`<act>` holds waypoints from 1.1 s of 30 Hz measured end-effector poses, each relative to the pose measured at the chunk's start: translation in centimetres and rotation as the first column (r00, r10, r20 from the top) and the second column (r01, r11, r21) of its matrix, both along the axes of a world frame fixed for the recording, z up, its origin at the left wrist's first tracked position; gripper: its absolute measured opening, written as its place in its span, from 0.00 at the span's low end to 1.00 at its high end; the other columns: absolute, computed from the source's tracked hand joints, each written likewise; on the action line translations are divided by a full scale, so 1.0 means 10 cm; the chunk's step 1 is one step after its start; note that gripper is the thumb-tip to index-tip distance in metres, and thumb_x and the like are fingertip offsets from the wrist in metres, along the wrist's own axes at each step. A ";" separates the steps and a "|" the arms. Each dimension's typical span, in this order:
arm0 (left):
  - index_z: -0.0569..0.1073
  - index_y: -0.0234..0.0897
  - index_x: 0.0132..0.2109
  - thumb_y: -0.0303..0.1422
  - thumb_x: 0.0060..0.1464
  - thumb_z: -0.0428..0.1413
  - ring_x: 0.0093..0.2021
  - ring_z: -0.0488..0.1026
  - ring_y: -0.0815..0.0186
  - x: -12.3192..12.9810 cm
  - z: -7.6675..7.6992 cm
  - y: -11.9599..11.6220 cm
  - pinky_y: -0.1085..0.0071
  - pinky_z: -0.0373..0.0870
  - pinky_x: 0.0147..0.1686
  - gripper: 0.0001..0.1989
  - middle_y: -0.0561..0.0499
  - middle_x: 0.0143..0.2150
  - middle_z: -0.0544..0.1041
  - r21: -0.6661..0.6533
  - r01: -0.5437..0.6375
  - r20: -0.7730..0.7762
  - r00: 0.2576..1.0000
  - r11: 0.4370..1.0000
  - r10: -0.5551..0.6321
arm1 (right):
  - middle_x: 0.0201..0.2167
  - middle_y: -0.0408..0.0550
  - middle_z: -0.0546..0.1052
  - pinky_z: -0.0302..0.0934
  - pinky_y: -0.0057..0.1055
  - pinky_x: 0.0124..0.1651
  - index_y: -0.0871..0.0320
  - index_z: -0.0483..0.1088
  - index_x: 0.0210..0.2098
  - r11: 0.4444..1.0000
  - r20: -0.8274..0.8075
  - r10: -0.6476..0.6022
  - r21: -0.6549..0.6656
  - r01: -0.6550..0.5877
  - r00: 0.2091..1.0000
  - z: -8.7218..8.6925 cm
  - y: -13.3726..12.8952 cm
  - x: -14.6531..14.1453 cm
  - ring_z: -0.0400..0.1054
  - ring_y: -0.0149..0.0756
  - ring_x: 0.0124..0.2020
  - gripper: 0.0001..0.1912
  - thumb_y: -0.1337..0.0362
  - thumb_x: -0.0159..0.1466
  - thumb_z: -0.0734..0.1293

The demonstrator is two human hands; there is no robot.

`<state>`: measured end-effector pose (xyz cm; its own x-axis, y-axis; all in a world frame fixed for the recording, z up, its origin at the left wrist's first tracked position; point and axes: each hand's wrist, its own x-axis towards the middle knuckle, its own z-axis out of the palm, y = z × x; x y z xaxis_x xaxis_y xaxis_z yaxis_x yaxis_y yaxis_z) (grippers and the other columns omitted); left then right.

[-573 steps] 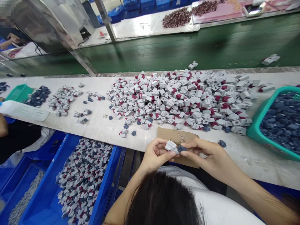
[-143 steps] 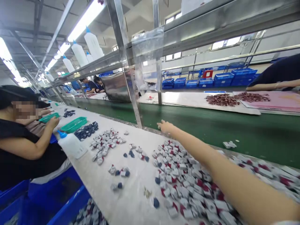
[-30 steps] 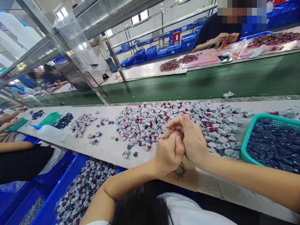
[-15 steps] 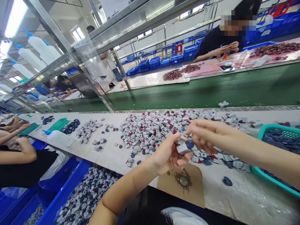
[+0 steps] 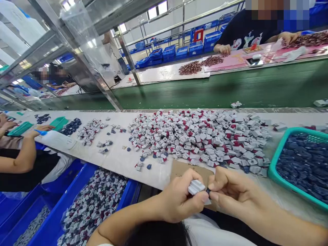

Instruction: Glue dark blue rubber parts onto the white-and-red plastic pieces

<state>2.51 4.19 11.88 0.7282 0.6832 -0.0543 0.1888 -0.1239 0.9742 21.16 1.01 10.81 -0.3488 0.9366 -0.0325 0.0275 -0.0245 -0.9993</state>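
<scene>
Teal basket (image 5: 274, 158) w/ dk blue pcs (image 5: 302, 164), R side.

A bare stretch of the worktop (image 5: 156, 176) lay open left of the cardboard (image 5: 176, 169), up to the scattered pieces. The broad heap of grey and maroon parts (image 5: 194, 135) blocked the way to the green belt (image 5: 179, 95), and the basket's raised rim (image 5: 273, 160) closed off the right.

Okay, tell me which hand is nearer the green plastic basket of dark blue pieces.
Right. The right hand is just left of the green plastic basket; the left hand is farther left.
</scene>
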 end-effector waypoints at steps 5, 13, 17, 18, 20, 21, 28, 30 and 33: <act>0.57 0.37 0.38 0.41 0.58 0.49 0.21 0.53 0.74 -0.07 -0.04 -0.04 0.77 0.51 0.21 0.12 0.58 0.24 0.58 0.032 0.015 0.037 0.999 0.999 -0.016 | 0.21 0.40 0.62 0.51 0.22 0.23 0.57 0.58 0.25 0.987 -0.072 0.032 -0.154 -0.043 0.997 0.02 -0.02 -0.09 0.53 0.27 0.22 0.18 0.52 0.60 0.66; 0.55 0.39 0.36 0.45 0.56 0.48 0.20 0.51 0.75 -0.14 -0.37 -0.10 0.78 0.51 0.21 0.15 0.60 0.23 0.56 0.014 0.005 0.125 0.992 1.000 -0.007 | 0.19 0.38 0.60 0.48 0.20 0.22 0.58 0.55 0.25 0.971 -0.156 0.059 -0.221 -0.093 0.986 -0.05 -0.05 -0.22 0.50 0.24 0.20 0.23 0.48 0.58 0.69; 0.57 0.39 0.36 0.42 0.56 0.48 0.22 0.56 0.73 -0.20 -0.23 -0.01 0.76 0.54 0.23 0.12 0.58 0.25 0.59 0.067 0.079 -0.070 0.995 0.995 -0.075 | 0.21 0.37 0.61 0.48 0.19 0.23 0.57 0.56 0.30 0.962 -0.109 0.126 -0.230 -0.149 0.986 -0.06 -0.01 -0.14 0.51 0.23 0.20 0.19 0.50 0.62 0.65; 0.58 0.38 0.38 0.41 0.57 0.48 0.23 0.58 0.72 -0.21 -0.18 0.04 0.76 0.54 0.24 0.11 0.57 0.26 0.61 0.101 0.102 -0.138 0.986 0.990 -0.088 | 0.22 0.37 0.62 0.48 0.20 0.23 0.57 0.57 0.33 0.945 -0.082 0.191 -0.254 -0.205 0.978 -0.04 0.03 -0.11 0.53 0.24 0.20 0.17 0.50 0.63 0.63; 0.60 0.38 0.40 0.41 0.58 0.48 0.26 0.63 0.69 -0.21 -0.08 0.12 0.75 0.56 0.25 0.11 0.54 0.28 0.65 0.207 0.208 -0.280 0.949 0.956 -0.145 | 0.23 0.39 0.64 0.52 0.22 0.24 0.57 0.58 0.37 0.895 0.053 0.384 -0.267 -0.358 0.922 0.04 0.16 -0.06 0.59 0.26 0.22 0.13 0.53 0.66 0.60; 0.60 0.38 0.41 0.40 0.59 0.48 0.27 0.65 0.68 -0.21 -0.05 0.16 0.74 0.56 0.26 0.11 0.53 0.30 0.68 0.264 0.284 -0.353 0.918 0.922 -0.181 | 0.24 0.40 0.66 0.54 0.23 0.26 0.57 0.59 0.37 0.872 0.183 0.471 -0.242 -0.425 0.863 0.09 0.23 -0.03 0.62 0.28 0.23 0.11 0.55 0.66 0.59; 0.62 0.35 0.43 0.38 0.60 0.49 0.31 0.75 0.57 -0.18 -0.01 0.19 0.71 0.59 0.24 0.11 0.45 0.34 0.76 0.468 0.546 -0.631 0.757 0.695 -0.171 | 0.26 0.43 0.73 0.50 0.25 0.26 0.58 0.69 0.34 0.821 0.655 0.470 -0.078 -0.565 0.592 0.22 0.41 -0.02 0.64 0.31 0.25 0.06 0.67 0.63 0.60; 0.62 0.33 0.44 0.37 0.61 0.47 0.29 0.75 0.56 -0.17 0.05 0.17 0.71 0.60 0.22 0.11 0.43 0.33 0.75 0.483 0.560 -0.671 0.731 0.673 -0.126 | 0.29 0.42 0.74 0.54 0.24 0.28 0.57 0.69 0.35 0.824 0.568 0.509 -0.104 -0.557 0.647 0.19 0.37 -0.06 0.66 0.30 0.27 0.08 0.69 0.63 0.59; 0.63 0.33 0.41 0.36 0.62 0.45 0.29 0.75 0.55 -0.14 0.19 0.17 0.70 0.61 0.21 0.10 0.42 0.33 0.75 0.475 0.574 -0.729 0.682 0.668 -0.068 | 0.28 0.42 0.74 0.54 0.24 0.28 0.58 0.68 0.32 0.877 0.604 0.410 -0.057 -0.476 0.684 0.15 0.34 -0.13 0.66 0.30 0.26 0.09 0.73 0.60 0.57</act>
<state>1.10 5.89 13.82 0.8636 0.4470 -0.2330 0.5001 -0.8178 0.2847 19.89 4.37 12.34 -0.6666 0.6867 -0.2898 0.5831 0.2383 -0.7767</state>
